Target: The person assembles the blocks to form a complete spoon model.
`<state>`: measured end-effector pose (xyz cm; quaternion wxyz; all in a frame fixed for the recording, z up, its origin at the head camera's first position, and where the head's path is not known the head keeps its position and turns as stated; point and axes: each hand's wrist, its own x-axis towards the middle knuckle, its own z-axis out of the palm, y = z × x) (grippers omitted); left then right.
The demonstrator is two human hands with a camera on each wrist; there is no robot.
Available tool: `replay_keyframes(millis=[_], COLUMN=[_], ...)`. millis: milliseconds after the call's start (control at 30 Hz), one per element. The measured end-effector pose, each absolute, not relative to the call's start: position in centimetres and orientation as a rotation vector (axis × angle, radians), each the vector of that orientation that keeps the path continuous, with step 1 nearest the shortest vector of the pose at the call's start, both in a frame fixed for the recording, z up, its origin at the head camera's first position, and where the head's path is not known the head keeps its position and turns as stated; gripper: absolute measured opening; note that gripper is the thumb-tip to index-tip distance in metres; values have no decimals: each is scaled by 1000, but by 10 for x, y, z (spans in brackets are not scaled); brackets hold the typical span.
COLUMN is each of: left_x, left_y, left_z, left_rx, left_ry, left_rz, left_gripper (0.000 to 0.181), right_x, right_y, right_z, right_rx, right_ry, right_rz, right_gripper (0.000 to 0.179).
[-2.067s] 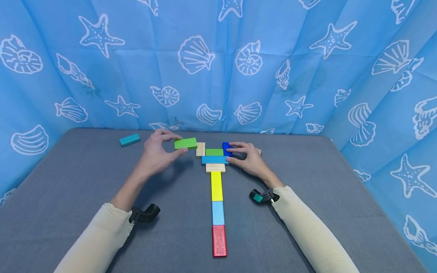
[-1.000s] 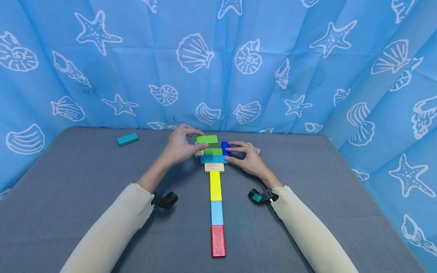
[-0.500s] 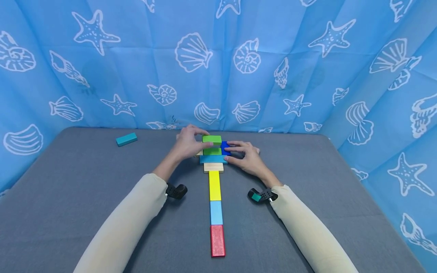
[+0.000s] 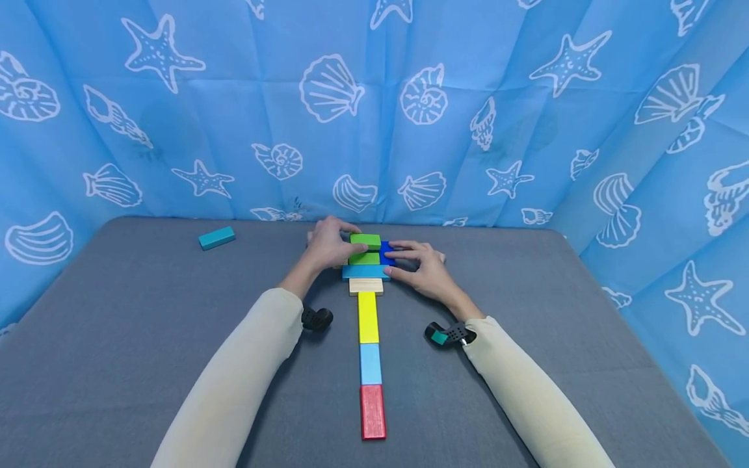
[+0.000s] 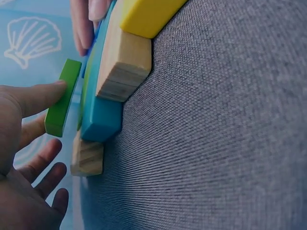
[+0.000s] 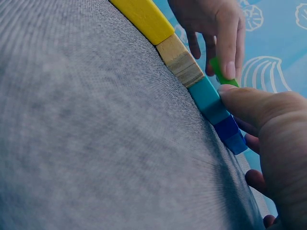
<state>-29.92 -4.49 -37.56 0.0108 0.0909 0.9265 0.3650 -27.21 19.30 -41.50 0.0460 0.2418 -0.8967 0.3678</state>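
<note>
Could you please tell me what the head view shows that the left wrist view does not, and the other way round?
Only the head view shows the teal block lying apart at the far left, the red block at the near end of the row, and both sleeves. Only the left wrist view shows the end grain of the small wooden block beside the left hand. Both show the green block that the left hand grips, the light blue bar and the yellow block.
</note>
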Motion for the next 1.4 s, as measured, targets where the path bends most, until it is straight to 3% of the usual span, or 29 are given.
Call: replay_keyframes(millis=[933,1400], left_x=[-307,-302], left_y=[-47,-51], left_z=[-384,-386], left_rx=[237,317], left_ry=[2819,2856], left_rz=[1033,1038], left_gripper=[38,48], right_x=[-271,-271], right_y=[193,192], right_z=[-415,-415], right_rx=[721,720], right_ry=[-2748,-2746], right_rz=[1121,1133], right_gripper=[42,42])
